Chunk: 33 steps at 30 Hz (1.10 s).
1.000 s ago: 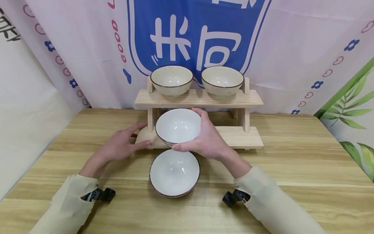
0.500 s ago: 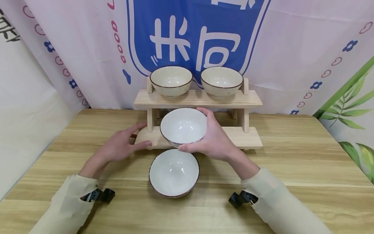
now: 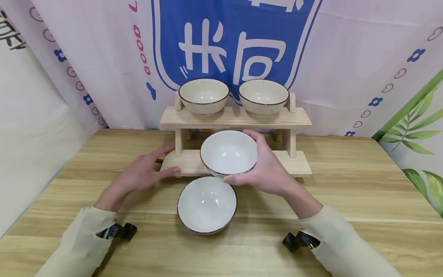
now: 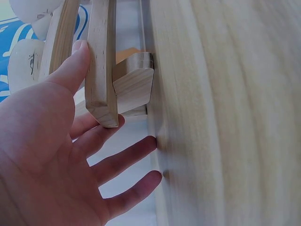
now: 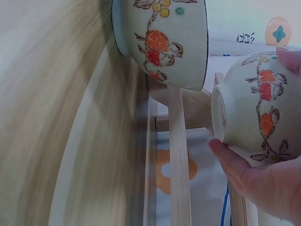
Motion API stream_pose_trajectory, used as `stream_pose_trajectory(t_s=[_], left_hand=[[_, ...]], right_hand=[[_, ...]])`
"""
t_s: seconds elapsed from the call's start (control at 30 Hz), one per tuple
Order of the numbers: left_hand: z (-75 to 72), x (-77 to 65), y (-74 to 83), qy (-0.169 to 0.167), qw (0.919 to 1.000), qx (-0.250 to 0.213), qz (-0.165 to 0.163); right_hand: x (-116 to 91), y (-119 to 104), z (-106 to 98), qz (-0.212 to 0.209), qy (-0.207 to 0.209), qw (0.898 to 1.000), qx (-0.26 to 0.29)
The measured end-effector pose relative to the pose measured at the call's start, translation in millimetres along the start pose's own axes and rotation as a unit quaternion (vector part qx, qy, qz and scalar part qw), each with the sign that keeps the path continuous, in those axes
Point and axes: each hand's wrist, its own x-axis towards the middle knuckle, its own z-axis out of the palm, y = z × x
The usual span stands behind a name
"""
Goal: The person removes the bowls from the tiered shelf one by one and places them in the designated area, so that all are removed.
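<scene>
My right hand holds a white-lined bowl by its right side, thumb at the near rim, in front of the two-tier wooden display stand. The right wrist view shows orange and red fruit painted on the bowl's outside and its foot raised above the lower shelf. A matching bowl stands upright on the table just nearer to me. My left hand grips the left end of the stand's lower shelf. In the left wrist view its thumb lies along the board's upper face, with fingertips at the opposite edge.
Two cream bowls with brown rims, one on the left and one on the right, sit on the stand's top shelf. Behind them hangs a printed curtain. The wood-grain table extends to both sides.
My right hand has carried its bowl to the right along the front of the lower shelf. The left hand, the stand and the other bowls have stayed put.
</scene>
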Motion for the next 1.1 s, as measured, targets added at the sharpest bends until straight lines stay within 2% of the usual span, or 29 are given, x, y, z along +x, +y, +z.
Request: stream_pose_trajectory(t_s=[0.23, 0.63, 1.1], left_hand=[[0.0, -0.1, -0.2, 0.006, 0.9999, 0.006, 0.011], [0.7, -0.2, -0.2, 0.004, 1.0000, 0.004, 0.003], [0.4, -0.8, -0.4, 0.004, 1.0000, 0.001, 0.004]], right_hand=[[-10.0, 4.0, -9.4, -0.003, 0.003, 1.000, -0.001], [-30.4, 13.5, -23.3, -0.009, 0.009, 1.000, -0.025], [-58.2, 29.2, -35.1, -0.014, -0.006, 1.000, -0.009]])
